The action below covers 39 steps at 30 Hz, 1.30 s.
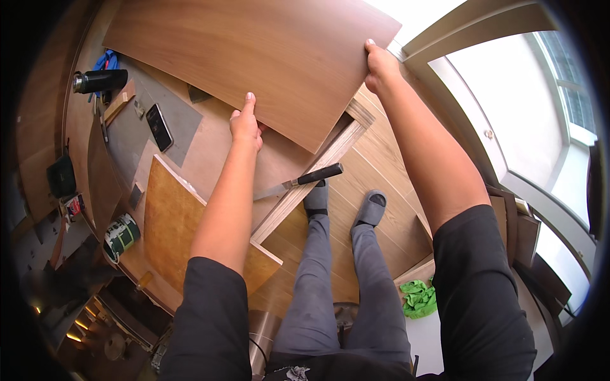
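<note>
A large brown wood-grain panel [254,57] is held at a tilt over the far part of the workbench [210,136]. My left hand [246,124] grips its near edge, thumb on top and fingers curled underneath. At the panel's right edge, near the far corner, my right hand [381,66] is closed with its thumb on the face; its other fingers are mostly hidden. A knife with a black handle [321,174] lies at the bench's front edge, its handle sticking out past the edge. The panel covers part of the bench behind it.
On the bench lie a phone [159,127], a black bottle [101,80] and a smaller yellow-brown board [171,209]. A green can [121,237] stands at the left. A green cloth [418,298] is at the lower right, and a window frame [473,114] rises on the right.
</note>
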Each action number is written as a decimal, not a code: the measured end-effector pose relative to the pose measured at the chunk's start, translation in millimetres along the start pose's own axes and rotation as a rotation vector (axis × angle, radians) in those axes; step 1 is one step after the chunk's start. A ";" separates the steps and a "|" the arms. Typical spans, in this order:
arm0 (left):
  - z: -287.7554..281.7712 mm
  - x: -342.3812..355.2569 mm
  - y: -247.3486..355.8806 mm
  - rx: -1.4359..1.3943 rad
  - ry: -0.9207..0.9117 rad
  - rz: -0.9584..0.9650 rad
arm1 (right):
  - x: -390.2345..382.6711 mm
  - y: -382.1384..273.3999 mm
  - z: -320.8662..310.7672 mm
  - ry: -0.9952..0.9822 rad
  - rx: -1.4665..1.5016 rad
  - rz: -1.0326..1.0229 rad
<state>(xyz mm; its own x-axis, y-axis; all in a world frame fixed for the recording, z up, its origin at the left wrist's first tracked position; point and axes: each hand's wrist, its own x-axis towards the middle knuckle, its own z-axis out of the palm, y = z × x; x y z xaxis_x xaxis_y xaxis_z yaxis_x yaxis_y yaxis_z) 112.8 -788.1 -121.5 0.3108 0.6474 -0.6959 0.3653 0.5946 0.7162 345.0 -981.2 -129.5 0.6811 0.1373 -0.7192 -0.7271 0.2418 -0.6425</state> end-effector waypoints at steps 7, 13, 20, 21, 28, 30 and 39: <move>0.4 -29.6 -13.1 -0.024 -0.027 0.043 | -32.7 -2.2 -9.7 0.124 0.106 -0.190; 25.7 -60.2 -31.1 0.111 -0.077 -0.007 | -20.6 -24.3 -62.1 0.115 0.076 -0.143; 27.2 -60.9 -58.4 0.425 -0.028 0.015 | -17.4 -25.2 -99.6 0.108 -0.002 -0.144; 26.2 -61.9 -59.3 0.466 -0.037 0.019 | -20.8 -25.5 -102.3 0.096 0.006 -0.149; 9.5 -62.6 -67.8 0.811 -0.072 0.180 | -25.1 -22.9 -112.8 0.085 -0.028 -0.110; 13.6 -63.1 -41.3 1.122 -0.183 0.177 | -23.8 -26.0 -123.8 0.114 -0.030 -0.118; 107.9 -12.0 -24.5 1.295 -0.006 1.274 | -48.9 24.2 -105.9 0.416 -0.763 -0.543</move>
<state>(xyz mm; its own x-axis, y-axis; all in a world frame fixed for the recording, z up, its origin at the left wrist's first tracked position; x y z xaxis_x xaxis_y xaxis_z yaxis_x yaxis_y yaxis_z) 194.7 -861.9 -136.3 0.9163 0.3563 0.1826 0.3031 -0.9153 0.2652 285.0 -1083.7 -137.9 0.9566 -0.1879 -0.2227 -0.2894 -0.5234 -0.8014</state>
